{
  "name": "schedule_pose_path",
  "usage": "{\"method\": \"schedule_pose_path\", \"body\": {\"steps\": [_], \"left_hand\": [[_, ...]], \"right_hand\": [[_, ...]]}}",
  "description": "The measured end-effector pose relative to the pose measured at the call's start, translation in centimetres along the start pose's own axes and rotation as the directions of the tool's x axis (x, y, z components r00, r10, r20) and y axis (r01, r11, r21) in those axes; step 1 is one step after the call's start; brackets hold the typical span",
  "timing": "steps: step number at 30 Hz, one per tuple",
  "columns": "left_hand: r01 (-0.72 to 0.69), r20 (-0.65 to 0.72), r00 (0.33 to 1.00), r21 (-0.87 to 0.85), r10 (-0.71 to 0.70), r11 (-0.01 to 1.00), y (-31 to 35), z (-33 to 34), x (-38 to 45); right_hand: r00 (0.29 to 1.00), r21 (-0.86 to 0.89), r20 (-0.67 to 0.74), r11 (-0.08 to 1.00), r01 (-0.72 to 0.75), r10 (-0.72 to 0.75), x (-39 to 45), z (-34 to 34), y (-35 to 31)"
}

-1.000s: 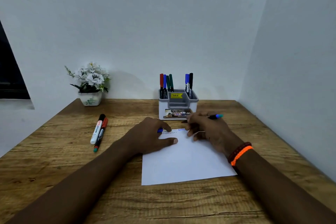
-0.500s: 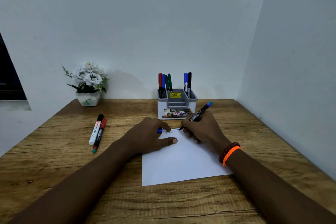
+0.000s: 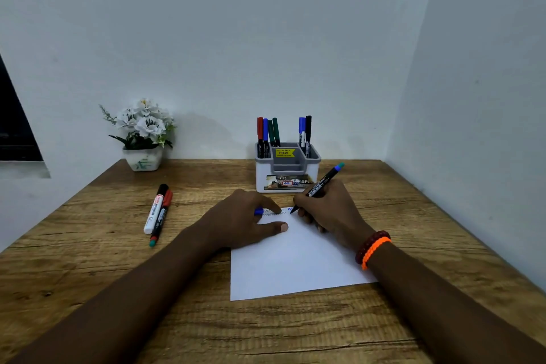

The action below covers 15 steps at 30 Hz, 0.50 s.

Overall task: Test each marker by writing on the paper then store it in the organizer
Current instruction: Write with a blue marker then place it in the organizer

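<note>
The right hand (image 3: 328, 210) grips a slim black marker (image 3: 320, 185), tip on the white paper sheet (image 3: 295, 263) at its far edge. The left hand (image 3: 245, 219) presses the sheet's far left corner, pinching a blue cap (image 3: 258, 211). The grey-and-white plastic organizer (image 3: 288, 168) stands near the wooden desk's (image 3: 88, 245) far edge.

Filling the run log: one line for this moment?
right hand: writing with marker on paper | left hand: pinching blue cap, steadying paper
</note>
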<state>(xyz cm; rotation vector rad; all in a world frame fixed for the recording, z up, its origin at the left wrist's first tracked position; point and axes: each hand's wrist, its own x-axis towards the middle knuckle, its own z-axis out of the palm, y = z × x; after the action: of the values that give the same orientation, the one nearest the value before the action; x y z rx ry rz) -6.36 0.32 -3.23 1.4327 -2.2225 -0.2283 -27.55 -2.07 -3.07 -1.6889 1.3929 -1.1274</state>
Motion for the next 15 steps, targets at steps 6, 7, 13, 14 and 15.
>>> {"method": "schedule_pose_path", "body": {"steps": [6, 7, 13, 14, 15], "left_hand": [[-0.011, 0.015, 1.0, 0.007, 0.011, 1.0, -0.21, 0.08, 0.1], [-0.008, 0.02, 1.0, 0.008, 0.007, 1.0, -0.33, 0.12, 0.12], [-0.004, 0.027, 1.0, 0.008, 0.004, 1.0, -0.84, 0.34, 0.25], [-0.003, 0.028, 1.0, 0.008, 0.003, 1.0, -0.77, 0.32, 0.26], [-0.002, 0.032, 0.999, 0.01, 0.001, 1.0, -0.78, 0.35, 0.27]], "right_hand": [[1.0, -0.019, -0.001, 1.0, 0.021, -0.021, 0.06, 0.02, 0.06], [1.0, -0.021, -0.006, 1.0, 0.018, -0.018, 0.09, 0.02, 0.11], [1.0, -0.031, -0.022, 1.0, 0.003, -0.004, 0.26, 0.14, 0.26], [1.0, -0.035, -0.024, 0.999, 0.004, -0.005, 0.32, 0.15, 0.29], [1.0, -0.038, -0.026, 0.999, 0.006, -0.007, 0.31, 0.13, 0.32]]}}
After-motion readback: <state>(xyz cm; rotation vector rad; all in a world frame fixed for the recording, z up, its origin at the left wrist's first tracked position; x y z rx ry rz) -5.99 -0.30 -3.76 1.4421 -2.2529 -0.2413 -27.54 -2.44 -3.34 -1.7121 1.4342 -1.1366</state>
